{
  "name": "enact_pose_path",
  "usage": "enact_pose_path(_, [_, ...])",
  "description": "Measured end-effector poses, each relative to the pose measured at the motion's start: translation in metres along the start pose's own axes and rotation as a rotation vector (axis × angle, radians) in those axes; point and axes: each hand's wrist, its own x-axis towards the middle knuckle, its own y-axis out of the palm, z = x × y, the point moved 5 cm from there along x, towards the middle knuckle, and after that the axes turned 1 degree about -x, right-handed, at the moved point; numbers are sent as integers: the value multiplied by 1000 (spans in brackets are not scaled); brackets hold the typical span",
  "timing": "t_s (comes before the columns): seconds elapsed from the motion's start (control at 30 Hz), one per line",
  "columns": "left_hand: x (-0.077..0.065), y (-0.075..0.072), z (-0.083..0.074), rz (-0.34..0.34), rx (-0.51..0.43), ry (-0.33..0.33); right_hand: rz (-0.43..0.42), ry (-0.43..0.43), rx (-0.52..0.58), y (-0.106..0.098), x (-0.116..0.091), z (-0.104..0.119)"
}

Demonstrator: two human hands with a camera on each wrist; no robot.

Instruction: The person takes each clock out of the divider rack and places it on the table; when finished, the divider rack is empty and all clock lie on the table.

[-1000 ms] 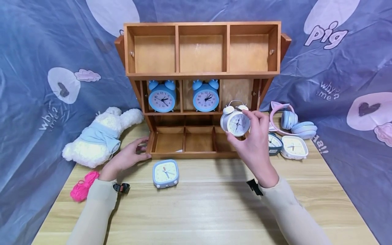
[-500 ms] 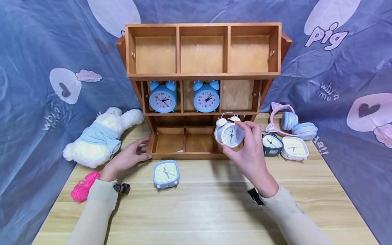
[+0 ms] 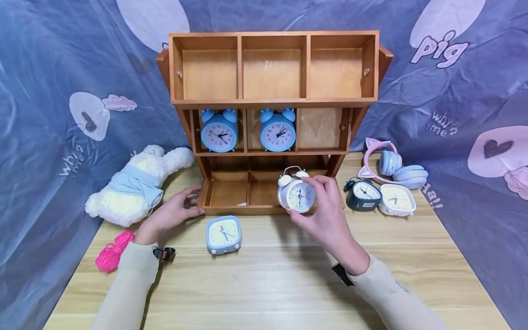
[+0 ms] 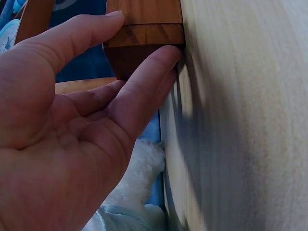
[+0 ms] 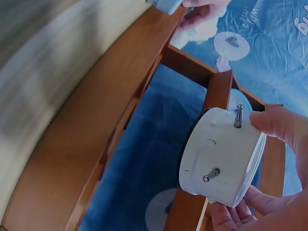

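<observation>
My right hand (image 3: 332, 224) pinches a white twin-bell alarm clock (image 3: 299, 197) between thumb and fingers. It is held in front of the bottom row of the wooden shelf (image 3: 231, 210), face toward me. The right wrist view shows the clock's underside (image 5: 216, 154) with two metal feet. My left hand (image 3: 173, 213) holds the shelf's lower left corner (image 4: 149, 36), thumb on one face and fingers along another. Two blue twin-bell alarm clocks, one on the left (image 3: 219, 132) and one in the middle (image 3: 278, 132), stand in the middle row.
A blue square clock (image 3: 223, 234) lies before the shelf. At right are a dark green clock (image 3: 364, 195), a white square clock (image 3: 397, 200) and cat-ear headphones (image 3: 396, 167). A white plush toy (image 3: 132, 188) and pink yarn (image 3: 113, 251) lie at left.
My right hand has carried the white alarm clock left and down, from below the right of the middle row to the bottom row's front. My left hand stays at the shelf corner.
</observation>
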Motion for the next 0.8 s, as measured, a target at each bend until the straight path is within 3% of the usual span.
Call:
enact_pose_path(0.4, [1,-1,-1,-1,3,-18,128,55,-4,17,-10,4])
enact_pose_path(0.8, [1,0,0,-8,6,-16,198,32,-4,33,-22,6])
